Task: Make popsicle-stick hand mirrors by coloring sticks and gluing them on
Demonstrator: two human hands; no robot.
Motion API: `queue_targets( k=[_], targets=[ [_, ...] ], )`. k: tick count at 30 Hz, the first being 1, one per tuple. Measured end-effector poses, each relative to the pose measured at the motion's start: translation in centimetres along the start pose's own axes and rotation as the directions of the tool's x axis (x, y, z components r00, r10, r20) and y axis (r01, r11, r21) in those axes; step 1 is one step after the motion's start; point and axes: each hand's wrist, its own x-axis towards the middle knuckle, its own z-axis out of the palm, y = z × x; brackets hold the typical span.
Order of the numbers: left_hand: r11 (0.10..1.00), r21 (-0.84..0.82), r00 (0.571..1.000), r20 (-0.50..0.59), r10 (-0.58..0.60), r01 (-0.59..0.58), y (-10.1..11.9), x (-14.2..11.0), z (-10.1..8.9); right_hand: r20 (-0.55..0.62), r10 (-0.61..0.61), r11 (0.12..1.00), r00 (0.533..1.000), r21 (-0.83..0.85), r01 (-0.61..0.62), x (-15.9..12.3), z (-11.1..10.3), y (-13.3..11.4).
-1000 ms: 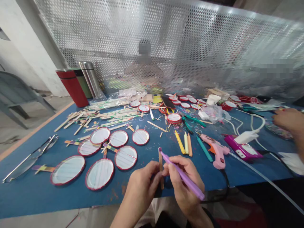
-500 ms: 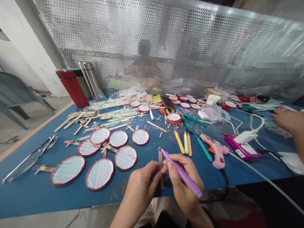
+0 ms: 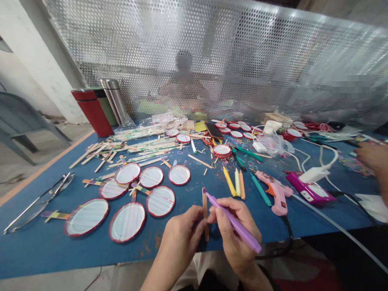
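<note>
1. Stick [image 3: 205, 204] of thin wood is in the grip of the left hand [image 3: 184, 230], pinched between thumb and fingers, one end pointing away from the person over the blue table [image 3: 100, 254]
2. Right hand [image 3: 239, 226] grasps a purple marker [image 3: 235, 224] like a pen, its tip at the stick's far end, where a purple patch shows; whether the lower fingers of this hand also touch the stick, I cannot tell
3. Left of the grip lie red-rimmed discs [image 3: 127, 222], several with coloured stick handles, and farther left a pair of glasses [image 3: 38, 201]
4. Just beyond the grip, to the right, a yellow marker [image 3: 229, 182], a pale marker [image 3: 237, 182] and an orange marker [image 3: 242, 184] lie side by side
5. Right of those rest a teal marker [image 3: 261, 190], a pink glue gun [image 3: 279, 195] and a purple power strip [image 3: 311, 190]
6. Well beyond the grip, to the left, are a heap of loose sticks [image 3: 145, 149] and a red flask [image 3: 92, 113]
7. Far right of the grip, another person's hand [image 3: 371, 155] is over small coloured bits [image 3: 353, 165], too small to make out
</note>
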Motion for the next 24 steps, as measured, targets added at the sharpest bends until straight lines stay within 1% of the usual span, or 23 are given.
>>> queue_targets(
  k=[3, 10, 15, 24],
  targets=[
    [1.000, 0.015, 1.000, -0.012, 0.003, -0.003, -0.07, 0.04, 0.01, 0.010, -0.008, 1.000, 1.000, 0.004, 0.008, 0.00, -0.09, -0.04],
    [1.000, -0.019, 1.000, -0.003, 0.009, -0.009, -0.06, 0.03, -0.05, -0.001, 0.005, 1.000, 1.000, 0.027, -0.005, -0.07, -0.06, 0.12],
    [1.000, 0.017, 1.000, -0.012, 0.009, -0.009, -0.11, -0.05, -0.03, -0.023, -0.005, 1.000, 1.000, 0.013, 0.005, 0.13, 0.13, -0.19],
    [1.000, -0.008, 1.000, -0.013, 0.001, -0.001, 0.03, 0.19, -0.05, -0.045, 0.044, 0.999, 0.998, 0.008, -0.044, 0.24, 0.18, -0.65]
  ],
)
